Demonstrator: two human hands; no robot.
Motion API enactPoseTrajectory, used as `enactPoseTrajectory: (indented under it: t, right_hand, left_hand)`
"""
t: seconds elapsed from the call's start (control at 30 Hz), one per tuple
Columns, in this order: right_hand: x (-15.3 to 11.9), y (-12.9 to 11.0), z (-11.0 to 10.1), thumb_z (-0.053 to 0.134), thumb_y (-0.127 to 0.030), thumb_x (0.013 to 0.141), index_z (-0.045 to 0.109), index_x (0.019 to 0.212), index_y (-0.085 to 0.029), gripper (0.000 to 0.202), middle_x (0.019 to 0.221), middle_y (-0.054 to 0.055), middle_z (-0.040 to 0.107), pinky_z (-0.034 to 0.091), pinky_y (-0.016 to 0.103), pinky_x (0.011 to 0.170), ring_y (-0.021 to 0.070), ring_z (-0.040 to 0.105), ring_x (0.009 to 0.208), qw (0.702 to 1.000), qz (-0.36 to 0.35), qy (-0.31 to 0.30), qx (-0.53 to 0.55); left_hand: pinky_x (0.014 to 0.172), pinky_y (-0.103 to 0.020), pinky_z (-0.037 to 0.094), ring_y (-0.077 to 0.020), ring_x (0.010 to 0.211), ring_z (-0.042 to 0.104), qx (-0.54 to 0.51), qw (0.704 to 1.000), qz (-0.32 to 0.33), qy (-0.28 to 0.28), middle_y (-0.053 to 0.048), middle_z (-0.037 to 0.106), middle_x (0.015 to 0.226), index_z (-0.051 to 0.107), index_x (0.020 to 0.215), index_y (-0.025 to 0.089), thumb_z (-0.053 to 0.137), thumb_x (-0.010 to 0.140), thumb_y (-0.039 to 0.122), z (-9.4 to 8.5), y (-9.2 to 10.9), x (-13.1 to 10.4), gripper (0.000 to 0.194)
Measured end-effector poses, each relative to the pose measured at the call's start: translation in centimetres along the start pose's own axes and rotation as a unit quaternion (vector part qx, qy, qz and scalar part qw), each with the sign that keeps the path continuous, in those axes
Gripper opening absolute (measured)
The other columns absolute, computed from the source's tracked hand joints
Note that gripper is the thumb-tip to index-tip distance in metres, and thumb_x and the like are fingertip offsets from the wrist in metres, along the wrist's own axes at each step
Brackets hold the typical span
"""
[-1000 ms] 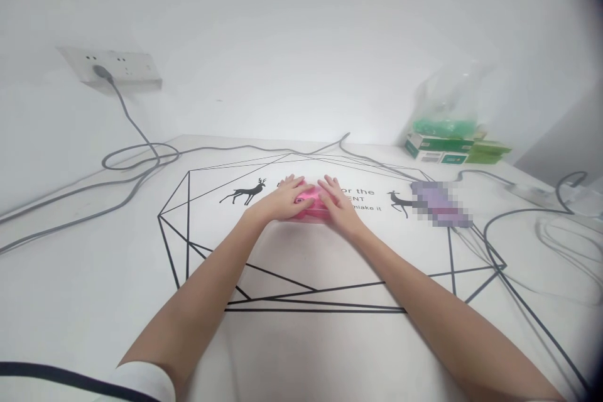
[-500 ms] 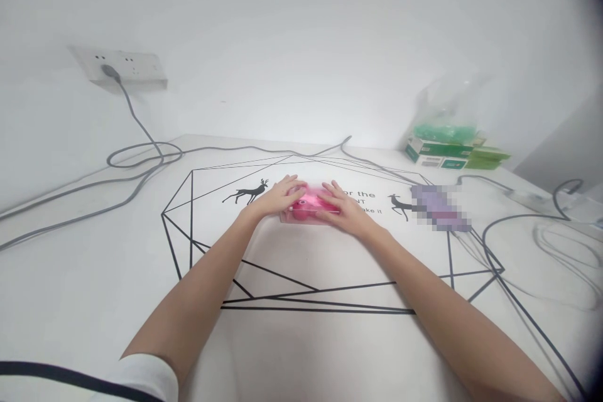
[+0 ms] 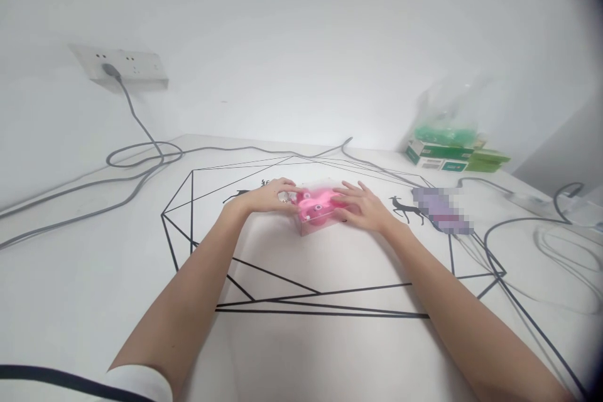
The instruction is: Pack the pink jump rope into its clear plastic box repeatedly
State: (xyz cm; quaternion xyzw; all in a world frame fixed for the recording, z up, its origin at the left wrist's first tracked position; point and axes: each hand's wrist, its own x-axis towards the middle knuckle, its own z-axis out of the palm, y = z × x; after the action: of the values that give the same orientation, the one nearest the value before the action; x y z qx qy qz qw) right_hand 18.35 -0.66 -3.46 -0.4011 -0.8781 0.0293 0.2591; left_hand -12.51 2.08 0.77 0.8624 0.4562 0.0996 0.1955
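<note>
1. A clear box with a pink toy inside sits on the white bench, between the two hands and skewed, one lower corner pointing toward the wearer.
2. The left hand holds the box's left end, thumb at the near side and fingers bent along the far side.
3. The right hand holds the right end, its fingers fanned across the top and its thumb low at the front; the hold is loose, and how firmly either hand presses I cannot tell.
4. Round eye-like marks show on the pink toy; its full shape is hidden by fingers and glare.
5. Black lines and deer figures are printed on the bench; the left deer is partly covered by the left hand, while the right deer stands beside a blurred purple item.
6. At the back right, a plastic bag with green contents rests on a green-and-white carton.
7. On the wall at left, a grey cord is plugged into a socket panel.
</note>
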Motion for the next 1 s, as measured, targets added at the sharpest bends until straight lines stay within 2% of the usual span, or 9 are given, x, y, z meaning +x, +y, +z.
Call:
enactPoseTrajectory:
  t: [0.13,0.27,0.43,0.5,0.6,0.73,0.8,0.9,1.0]
  right_hand:
    - [0.6,-2.6,0.7,0.060,-0.057,0.086,0.070,0.117,-0.031,0.041,0.129,0.005,0.066,0.010,0.059,0.119,0.0324,0.051,0.131,0.997,-0.036,0.034,-0.050]
    - [1.0,-4.6,1.7,0.064,-0.061,0.080,0.069,0.118,-0.028,0.051,0.125,0.008,0.069,0.014,0.051,0.120,0.0298,0.060,0.120,0.996,-0.065,0.041,-0.054]
    - [0.8,-4.7,2.3,0.065,-0.045,0.079,0.070,0.116,-0.027,0.042,0.120,0.007,0.071,0.017,0.050,0.119,0.0289,0.065,0.113,0.995,-0.056,0.072,-0.049]
    - [0.6,-4.3,2.3,0.064,-0.037,0.077,0.071,0.114,-0.028,0.039,0.121,0.005,0.071,0.019,0.048,0.119,0.0280,0.065,0.112,0.994,-0.048,0.085,-0.044]
    - [0.3,-3.8,2.1,0.060,-0.026,0.075,0.071,0.112,-0.029,0.039,0.123,0.002,0.070,0.021,0.047,0.118,0.0260,0.066,0.112,0.994,-0.059,0.080,-0.040]
    - [-0.2,-2.8,1.6,0.054,-0.019,0.074,0.070,0.113,-0.029,0.043,0.124,0.001,0.069,0.026,0.046,0.118,0.0245,0.064,0.116,0.995,-0.066,0.073,-0.034]
    - [-0.5,-2.5,1.7,0.054,-0.019,0.077,0.069,0.114,-0.029,0.041,0.125,0.001,0.068,0.033,0.046,0.114,0.0257,0.061,0.121,0.996,-0.050,0.072,-0.022]
    - [-0.6,-2.4,2.3,0.056,-0.031,0.085,0.067,0.121,-0.026,0.038,0.131,0.004,0.065,0.044,0.049,0.105,0.0311,0.049,0.133,0.996,-0.002,0.085,-0.008]
    - [-0.4,-2.5,3.0,0.055,-0.042,0.090,0.064,0.128,-0.026,0.042,0.138,0.006,0.059,0.044,0.053,0.107,0.0335,0.038,0.141,0.996,0.032,0.082,0.009]
  left_hand:
    - [0.102,-0.039,0.045,-0.0311,0.131,0.046,0.016,1.000,-0.009,0.000,-0.003,0.041,0.149,0.052,0.138,0.043,0.073,0.058,0.074,0.3,-0.5,0.2,0.088]
    - [0.094,-0.037,0.049,-0.0303,0.121,0.053,0.036,0.999,-0.011,0.012,-0.004,0.044,0.144,0.053,0.137,0.040,0.069,0.058,0.077,0.9,0.1,0.6,0.089]
    - [0.099,-0.043,0.045,-0.0317,0.119,0.053,0.091,0.995,0.020,0.045,-0.009,0.052,0.136,0.051,0.140,0.033,0.063,0.063,0.081,1.1,0.6,0.6,0.091]
    - [0.105,-0.046,0.040,-0.0338,0.127,0.048,0.093,0.994,0.019,0.052,-0.010,0.047,0.143,0.048,0.143,0.032,0.059,0.067,0.082,1.5,0.3,0.6,0.092]
    - [0.112,-0.048,0.034,-0.0349,0.142,0.033,0.066,0.997,0.018,0.046,-0.008,0.033,0.157,0.038,0.149,0.032,0.054,0.073,0.081,2.6,-0.1,0.7,0.091]
    - [0.117,-0.044,0.029,-0.0306,0.145,0.031,0.016,0.996,0.062,0.064,-0.007,0.036,0.156,0.034,0.151,0.029,0.054,0.079,0.075,4.3,0.1,1.0,0.088]
    - [0.119,-0.044,0.025,-0.0296,0.147,0.027,0.007,0.994,0.071,0.081,-0.008,0.036,0.156,0.034,0.151,0.027,0.054,0.081,0.074,5.0,0.4,1.1,0.086]
    - [0.120,-0.047,0.019,-0.0298,0.149,0.020,0.008,0.992,0.062,0.105,-0.008,0.025,0.161,0.036,0.150,0.027,0.052,0.083,0.073,5.6,0.8,1.2,0.083]
    - [0.118,-0.049,0.024,-0.0313,0.149,0.018,0.001,0.992,0.039,0.118,-0.009,0.019,0.163,0.034,0.151,0.029,0.053,0.082,0.073,6.1,1.0,1.2,0.084]
